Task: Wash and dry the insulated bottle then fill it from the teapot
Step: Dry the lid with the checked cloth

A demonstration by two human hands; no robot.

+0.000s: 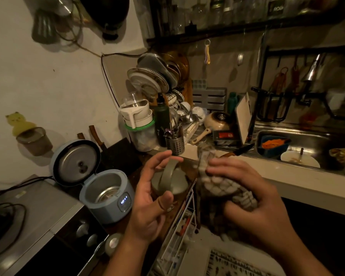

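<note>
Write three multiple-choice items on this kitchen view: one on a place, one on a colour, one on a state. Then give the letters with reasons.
1. Where is the blue bowl of orange food?
A. in the sink
B. on the stove
C. inside the rice cooker

2. What colour is the looped cap in the left hand?
A. red
B. grey-green
C. white

3. What is the right hand doing?
A. hanging empty
B. holding a knife
C. gripping a waffle cloth

Answers:
1 A: the bowl sits in the steel basin beside a white plate.
2 B: its top and loop are a muted grey-green.
3 C: its fingers curl round the cloth.
</note>
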